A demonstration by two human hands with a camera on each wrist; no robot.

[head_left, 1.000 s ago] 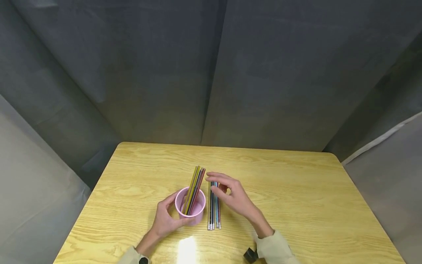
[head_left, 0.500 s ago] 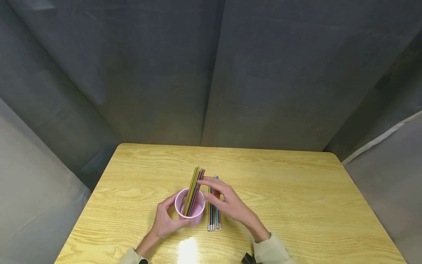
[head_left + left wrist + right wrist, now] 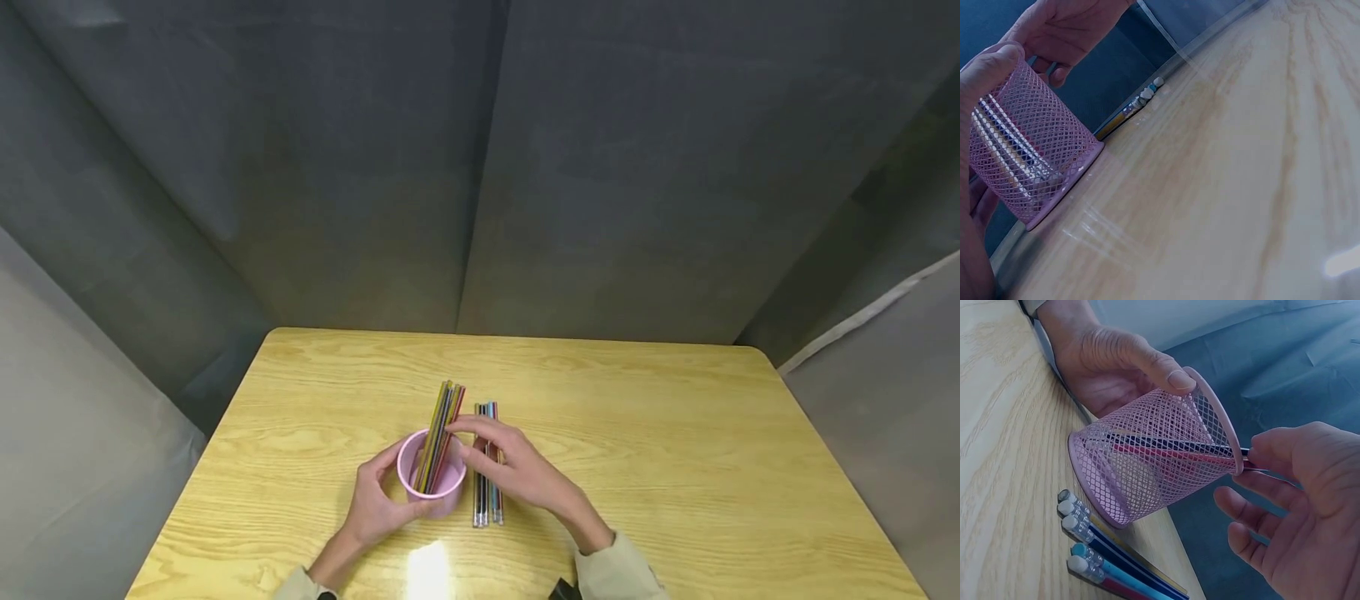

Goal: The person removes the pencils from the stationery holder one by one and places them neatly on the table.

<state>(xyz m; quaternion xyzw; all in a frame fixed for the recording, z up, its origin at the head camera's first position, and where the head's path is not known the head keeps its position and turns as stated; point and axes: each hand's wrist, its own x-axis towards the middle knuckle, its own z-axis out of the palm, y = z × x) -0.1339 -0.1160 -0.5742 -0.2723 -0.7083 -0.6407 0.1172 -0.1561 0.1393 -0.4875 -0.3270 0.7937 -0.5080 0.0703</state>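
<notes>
Pink mesh cup, in the head view, is stood on the wooden table and is held round its side by the left hand, the thumb spread apart from the fingers across its width. Inside it, a bunch of yellow, dark and red pencils is leaned toward the far right, the upper ends raised well above the rim. These pencils are touched by the right hand, its index finger extended; whether they are pinched cannot be told. Under that hand, just beside the cup, loose pencils are laid side by side.

In the left wrist view, the rim is pressed by the left thumb, and the leaning pencils are seen through the mesh. Part of the loose row is shown past the base.

In the right wrist view, the protruding pencils are partly covered by the right thumb at the rim, the other fingers loosely bent. White and blue-green erasers are seen on the loose pencils.
</notes>
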